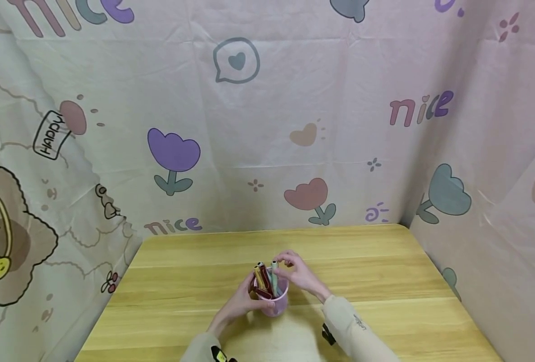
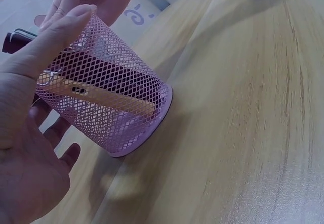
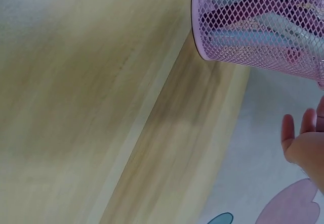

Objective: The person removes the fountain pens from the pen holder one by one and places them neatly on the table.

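The left hand (image 1: 237, 304) comes in from the near edge of the table (image 1: 385, 281). It holds the pink mesh cup (image 1: 274, 301) by its side, with the thumb lying along the wire and the other fingers curled behind it. The cup stands on its round bottom in the middle of the table, a bit closer to the near edge.

Just past the cup, the right hand (image 1: 301, 274) is up at the rim. Its fingertips touch the top of a light blue pen (image 1: 275, 274) and seem to pinch it.

I think this is the step of putting a pen in or taking one out. For the next move, the left hand needs to keep the cup steady so it does not tip, and the right hand needs a good pinch on the thin pen.

The cup is made of pink wire full of little holes, so the pens inside show through. A yellow pen (image 1: 259, 275) and a dark red pen (image 1: 265, 276) lean against the side and poke out of the top.
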The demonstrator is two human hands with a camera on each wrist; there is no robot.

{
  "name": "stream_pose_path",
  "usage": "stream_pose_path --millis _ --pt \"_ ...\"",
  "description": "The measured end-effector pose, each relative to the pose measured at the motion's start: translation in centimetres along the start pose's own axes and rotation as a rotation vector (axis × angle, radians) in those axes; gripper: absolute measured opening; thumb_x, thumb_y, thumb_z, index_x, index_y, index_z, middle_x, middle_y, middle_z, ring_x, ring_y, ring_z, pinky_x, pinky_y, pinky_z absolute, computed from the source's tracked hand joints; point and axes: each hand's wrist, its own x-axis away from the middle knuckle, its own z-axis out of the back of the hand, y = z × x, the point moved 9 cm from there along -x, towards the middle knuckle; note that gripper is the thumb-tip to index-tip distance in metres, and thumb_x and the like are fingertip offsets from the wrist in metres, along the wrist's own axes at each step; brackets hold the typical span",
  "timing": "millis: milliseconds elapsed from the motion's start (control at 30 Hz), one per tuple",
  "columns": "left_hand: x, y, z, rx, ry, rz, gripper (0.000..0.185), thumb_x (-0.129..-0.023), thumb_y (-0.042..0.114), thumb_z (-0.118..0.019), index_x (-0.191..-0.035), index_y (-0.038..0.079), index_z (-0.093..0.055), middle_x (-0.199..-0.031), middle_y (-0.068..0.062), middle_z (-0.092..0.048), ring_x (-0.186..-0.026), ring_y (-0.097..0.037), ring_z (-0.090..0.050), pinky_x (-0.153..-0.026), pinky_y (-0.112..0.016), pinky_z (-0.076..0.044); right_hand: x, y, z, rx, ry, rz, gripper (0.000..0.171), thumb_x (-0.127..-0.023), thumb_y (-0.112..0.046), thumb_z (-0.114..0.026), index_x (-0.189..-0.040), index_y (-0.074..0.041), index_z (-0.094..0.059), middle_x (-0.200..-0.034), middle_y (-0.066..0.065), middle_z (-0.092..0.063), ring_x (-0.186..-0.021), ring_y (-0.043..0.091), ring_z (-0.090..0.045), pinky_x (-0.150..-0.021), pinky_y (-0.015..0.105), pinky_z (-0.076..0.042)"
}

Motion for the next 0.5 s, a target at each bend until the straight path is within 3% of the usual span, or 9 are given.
stream_pose_path --millis 167,233,500 --pt "0.06 -0.17 0.11 -0.003 0.011 0.002 0.100 -0.077 0.019 -0.086 -0.157 0.010 -0.027 -0.151 -0.019 -0.048 -0.143 -0.044 -0.041 -0.121 -0.070 -0.024 0.02 -0.09 0.02 -0.001 0.002 0.011 0.027 -0.095 -0.021 -0.067 -0.116 -0.004 -0.068 -0.132 0.015 -0.060 -0.128 0.040 -0.049 -0.109 0.065 -0.041" --pt "0.11 -0.26 0.15 -0.002 0.016 0.006 0.098 -0.077 0.020 -0.086 -0.157 0.011 -0.029 -0.151 -0.019 -0.049 -0.143 -0.044 -0.040 -0.121 -0.071 -0.022 0.12 -0.21 0.03 0.003 0.005 0.017 0.026 -0.096 -0.021 -0.066 -0.116 -0.004 -0.068 -0.130 0.015 -0.064 -0.126 0.037 -0.053 -0.110 0.067 -0.041" --pt "0.04 -0.38 0.25 0.004 0.029 0.016 0.098 -0.076 0.019 -0.087 -0.156 0.013 -0.031 -0.148 -0.018 -0.052 -0.141 -0.041 -0.043 -0.121 -0.070 -0.023 0.19 -0.62 0.57 -0.135 0.050 -0.002 0.025 -0.098 -0.011 -0.061 -0.120 0.003 -0.062 -0.112 0.020 -0.074 -0.103 0.021 -0.069 -0.101 0.042 -0.056"
